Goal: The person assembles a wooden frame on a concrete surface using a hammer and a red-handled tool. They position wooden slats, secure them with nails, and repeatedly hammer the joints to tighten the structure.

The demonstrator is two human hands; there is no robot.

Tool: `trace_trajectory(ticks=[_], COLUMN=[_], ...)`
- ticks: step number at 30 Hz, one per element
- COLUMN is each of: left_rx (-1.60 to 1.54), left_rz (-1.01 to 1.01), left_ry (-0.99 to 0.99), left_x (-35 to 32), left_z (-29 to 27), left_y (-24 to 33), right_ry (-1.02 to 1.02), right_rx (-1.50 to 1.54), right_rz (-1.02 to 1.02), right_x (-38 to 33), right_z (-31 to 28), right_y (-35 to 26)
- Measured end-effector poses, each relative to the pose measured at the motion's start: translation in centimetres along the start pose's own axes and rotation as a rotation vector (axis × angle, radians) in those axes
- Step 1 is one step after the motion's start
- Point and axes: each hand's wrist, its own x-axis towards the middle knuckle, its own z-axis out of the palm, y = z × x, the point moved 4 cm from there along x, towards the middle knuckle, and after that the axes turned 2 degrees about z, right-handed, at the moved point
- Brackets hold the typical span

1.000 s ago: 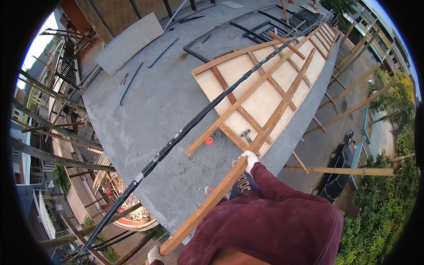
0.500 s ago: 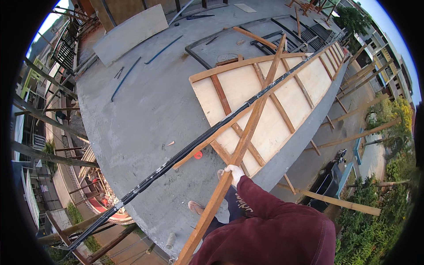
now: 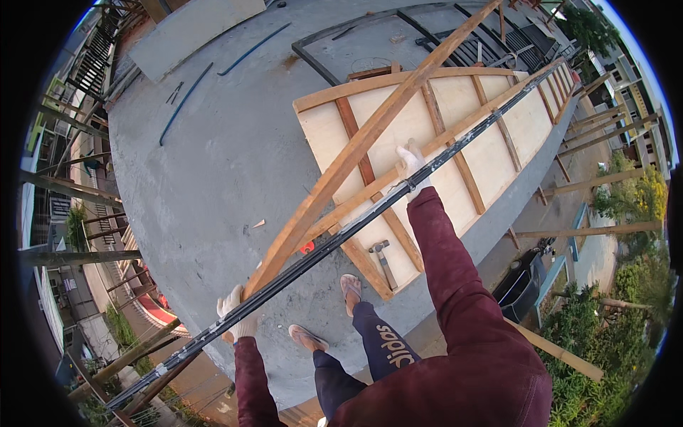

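Observation:
My left hand, in a white glove, closes round the near end of a long wooden beam. The beam slants away to the upper right, above a pale plywood panel framed with wooden battens. My right hand, also gloved, reaches over the panel with its fingers stretched out, apart from the beam. A bundle of black cables runs diagonally across the view and passes in front of both hands, hiding part of each. A hammer lies on the panel's near end.
A round red-orange object lies on the concrete slab beside the panel. Blue bars, a pale board and dark metal frames lie farther off. The slab's edge drops away on both sides, with a dark vehicle below right.
My right hand has let go of the beam and moved up and right. The beam's near part has swung left and up; my left hand now shows gripping its end. The hammer has come into sight.

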Motion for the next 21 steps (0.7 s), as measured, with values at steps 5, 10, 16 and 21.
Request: trace_trajectory(ticks=[5, 10, 16, 21], left_rx=[-0.183, -0.196, 0.24, 0.412], left_rz=[0.155, 0.528, 0.546, 0.22], left_ry=[0.496, -0.823, -1.771, -1.406], left_x=[16.3, -1.5, -20.4, -15.2], left_z=[4.1, 11.3, 6.8, 1.0], left_y=[12.9, 11.4, -7.8, -14.5], right_ry=[-0.273, -0.932, -0.619, -0.061], right_rx=[-0.868, -1.5, -1.414, -0.902], right_rz=[0.248, 0.848, 0.988, 0.647], right_x=[-15.0, -43.1, -57.8, -53.4], right_z=[-12.0, -29.6, -34.6, -22.9], right_y=[10.1, 19.1, 24.2, 20.9])
